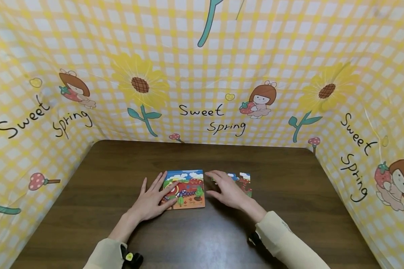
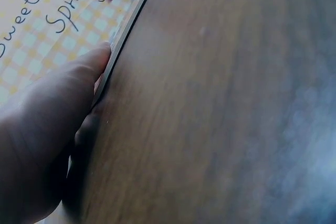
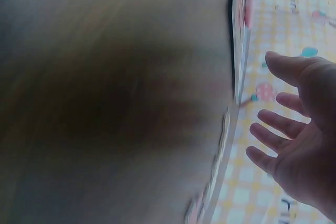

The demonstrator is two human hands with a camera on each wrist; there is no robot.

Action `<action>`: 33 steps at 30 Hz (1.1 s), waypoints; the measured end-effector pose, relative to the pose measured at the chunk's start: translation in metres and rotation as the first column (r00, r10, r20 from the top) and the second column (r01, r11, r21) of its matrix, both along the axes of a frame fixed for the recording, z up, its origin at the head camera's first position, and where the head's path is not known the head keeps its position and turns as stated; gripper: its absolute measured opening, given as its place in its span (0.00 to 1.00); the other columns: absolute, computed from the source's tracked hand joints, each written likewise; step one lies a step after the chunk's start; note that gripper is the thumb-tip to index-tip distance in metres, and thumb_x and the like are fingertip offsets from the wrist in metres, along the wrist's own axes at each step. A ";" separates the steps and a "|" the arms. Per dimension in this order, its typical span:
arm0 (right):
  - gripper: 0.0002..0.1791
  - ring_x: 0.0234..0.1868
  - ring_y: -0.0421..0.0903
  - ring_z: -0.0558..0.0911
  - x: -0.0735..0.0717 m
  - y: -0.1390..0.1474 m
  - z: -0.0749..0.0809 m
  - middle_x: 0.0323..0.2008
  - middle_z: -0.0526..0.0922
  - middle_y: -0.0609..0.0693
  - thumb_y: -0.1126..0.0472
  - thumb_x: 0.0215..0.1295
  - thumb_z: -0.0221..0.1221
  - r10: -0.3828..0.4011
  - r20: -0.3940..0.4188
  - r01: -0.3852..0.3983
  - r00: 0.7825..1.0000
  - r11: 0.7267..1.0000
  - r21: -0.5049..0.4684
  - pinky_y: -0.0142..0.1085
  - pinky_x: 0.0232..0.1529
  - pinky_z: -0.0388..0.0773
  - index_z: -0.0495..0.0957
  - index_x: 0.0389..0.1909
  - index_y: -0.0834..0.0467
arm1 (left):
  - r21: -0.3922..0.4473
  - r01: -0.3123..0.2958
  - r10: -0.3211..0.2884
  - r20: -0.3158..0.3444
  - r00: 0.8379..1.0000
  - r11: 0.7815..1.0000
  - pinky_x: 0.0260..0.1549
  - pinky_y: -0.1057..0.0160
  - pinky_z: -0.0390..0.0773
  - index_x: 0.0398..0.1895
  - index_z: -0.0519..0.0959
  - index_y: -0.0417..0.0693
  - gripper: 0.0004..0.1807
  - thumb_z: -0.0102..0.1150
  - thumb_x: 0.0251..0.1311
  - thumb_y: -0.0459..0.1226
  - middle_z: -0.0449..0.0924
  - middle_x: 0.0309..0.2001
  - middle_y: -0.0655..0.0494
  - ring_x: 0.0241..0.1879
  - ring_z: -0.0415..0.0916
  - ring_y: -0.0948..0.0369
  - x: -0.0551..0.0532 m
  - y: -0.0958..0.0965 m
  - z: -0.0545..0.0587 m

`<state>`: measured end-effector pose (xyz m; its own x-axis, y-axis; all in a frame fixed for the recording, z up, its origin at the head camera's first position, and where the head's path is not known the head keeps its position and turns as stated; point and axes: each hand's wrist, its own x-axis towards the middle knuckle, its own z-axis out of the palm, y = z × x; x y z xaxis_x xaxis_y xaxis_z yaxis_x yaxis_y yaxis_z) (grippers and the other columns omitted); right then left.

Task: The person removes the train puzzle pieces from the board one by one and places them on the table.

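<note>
- Head view: the board (image 1: 191, 190) is set on the desk (image 1: 289, 209) near the middle, and its left part is covered by the left hand (image 1: 150, 201), which is laid on it with fingers spread and straight, pressed rather than clenched.
- To the right of the board, printed pieces (image 1: 245, 180) are seen on the desk, partly hidden by the right hand (image 1: 227, 190), which is left relaxed and released above them, its fingertips pointed toward the board's right edge.
- Both wrists are covered by a pale left sleeve (image 1: 102, 256) and right sleeve (image 1: 287, 237); a black device (image 1: 132, 257) is worn beside the left one.
- The desk is dark brown and wood-grained, with a pale glare (image 1: 202, 224) thrown across its near part. It is enclosed at the back and sides by a yellow-checked cloth (image 1: 202, 82), printed with sunflowers (image 1: 140, 85) and lettering (image 1: 202, 110).
- Left wrist view: the board is shown edge-on, its near edge touched by the left thumb; fingers of the right hand are seen beyond, at the top. Most of the view is filled by the desk.
- Right wrist view: the right hand is shown with fingers loosely extended and parted. The board and pieces are seen edge-on past it, against the cloth; the desk is blurred.
</note>
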<state>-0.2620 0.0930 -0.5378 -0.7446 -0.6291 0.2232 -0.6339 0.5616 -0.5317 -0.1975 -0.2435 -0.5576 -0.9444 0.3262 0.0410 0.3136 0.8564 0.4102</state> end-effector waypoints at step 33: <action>0.29 0.51 0.50 0.76 -0.003 -0.081 -0.003 0.55 0.87 0.54 0.53 0.66 0.79 -0.099 0.212 0.100 0.972 0.995 0.007 0.47 0.55 0.61 0.87 0.66 0.54 | -0.036 -0.034 0.033 -0.017 0.999 0.999 0.82 0.21 0.31 0.89 0.60 0.66 0.42 0.54 0.78 0.65 0.43 0.92 0.44 0.91 0.42 0.41 -0.003 0.003 -0.005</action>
